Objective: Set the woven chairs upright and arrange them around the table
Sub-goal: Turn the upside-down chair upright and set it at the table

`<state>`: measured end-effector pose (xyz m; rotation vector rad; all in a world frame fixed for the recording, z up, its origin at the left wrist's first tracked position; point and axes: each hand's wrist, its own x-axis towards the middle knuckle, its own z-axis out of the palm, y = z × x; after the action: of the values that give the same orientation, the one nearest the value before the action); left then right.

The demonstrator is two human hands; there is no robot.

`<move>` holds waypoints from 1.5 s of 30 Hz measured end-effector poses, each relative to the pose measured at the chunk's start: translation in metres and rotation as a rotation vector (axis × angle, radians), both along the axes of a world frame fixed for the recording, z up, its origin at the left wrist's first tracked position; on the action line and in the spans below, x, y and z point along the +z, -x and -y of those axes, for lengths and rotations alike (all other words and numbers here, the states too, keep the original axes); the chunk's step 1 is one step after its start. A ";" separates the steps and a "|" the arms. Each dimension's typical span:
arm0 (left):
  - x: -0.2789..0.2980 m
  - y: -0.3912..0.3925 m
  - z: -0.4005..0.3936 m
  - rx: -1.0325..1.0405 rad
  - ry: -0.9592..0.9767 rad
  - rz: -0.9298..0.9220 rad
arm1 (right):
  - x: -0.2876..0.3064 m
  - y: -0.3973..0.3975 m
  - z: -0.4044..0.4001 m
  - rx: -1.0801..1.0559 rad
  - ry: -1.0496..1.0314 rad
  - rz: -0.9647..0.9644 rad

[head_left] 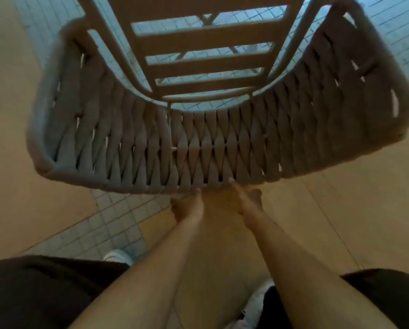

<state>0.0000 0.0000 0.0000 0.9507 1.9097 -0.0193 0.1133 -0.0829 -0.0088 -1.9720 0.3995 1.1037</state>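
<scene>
Tiled floor (pixel 108 224) below. Left hand (pixel 188 207) & right hand (pixel 244 198), side by side, grip woven chair's (pixel 198 143) backrest top edge; backrest runs left-right, seat slats extend away.

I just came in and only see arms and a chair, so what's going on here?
A person is handling a grey woven chair with both bare hands. The left hand and right hand meet its curved woven back at the near edge, close together; whether either grip is closed is unclear. The slatted seat faces the camera. The floor below is tan panels and small tiles. No table is clearly visible.
</scene>
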 end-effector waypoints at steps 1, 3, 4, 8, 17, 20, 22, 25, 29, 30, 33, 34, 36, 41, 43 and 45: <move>-0.015 -0.004 -0.003 0.062 -0.020 0.020 | -0.014 0.002 -0.004 -0.088 -0.023 0.010; -0.044 -0.011 -0.012 0.211 -0.013 0.040 | -0.039 0.002 -0.013 -0.238 -0.041 -0.007; -0.056 -0.013 -0.016 0.274 -0.003 0.062 | -0.049 0.002 -0.017 -0.306 -0.087 -0.025; -0.100 -0.025 -0.024 0.428 -0.106 0.214 | -0.091 -0.003 -0.029 -0.573 -0.376 -0.034; -0.109 -0.023 -0.023 0.666 -0.198 0.396 | -0.107 -0.008 -0.046 -0.643 -0.268 0.047; -0.089 -0.020 -0.017 0.619 -0.203 0.400 | -0.090 -0.007 -0.041 -0.641 -0.244 0.093; -0.067 -0.015 -0.007 0.560 -0.247 0.317 | -0.067 0.000 -0.037 -0.660 -0.263 0.069; -0.019 -0.001 0.013 0.463 -0.291 0.265 | -0.016 0.010 -0.025 -0.662 -0.224 0.042; 0.064 0.022 0.043 0.452 -0.300 0.284 | 0.065 0.026 -0.010 -0.648 -0.137 0.037; 0.087 0.025 0.053 0.452 -0.333 0.297 | 0.084 0.031 -0.006 -0.647 -0.111 0.039; 0.156 0.033 0.082 0.234 -0.375 0.146 | 0.144 0.044 -0.001 -0.626 -0.014 0.072; 0.178 0.040 0.093 0.076 -0.378 0.056 | 0.164 0.049 -0.001 -0.615 0.025 0.085; 0.223 0.060 0.105 -0.324 -0.499 -0.002 | 0.210 0.057 -0.001 -0.587 0.064 0.102; 0.292 0.092 0.052 -1.295 -0.861 -0.055 | 0.291 0.073 -0.005 -0.570 0.080 0.107; 0.315 0.086 0.019 -1.562 -0.842 -0.234 | 0.318 0.077 -0.011 -0.572 0.073 0.121; 0.337 0.076 -0.012 -1.732 -0.786 -0.384 | 0.347 0.082 -0.018 -0.577 0.055 0.132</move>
<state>-0.0761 0.0116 0.3375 2.9927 0.7411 -0.5061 0.0317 -0.0650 0.3383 -1.7933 0.8678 0.5960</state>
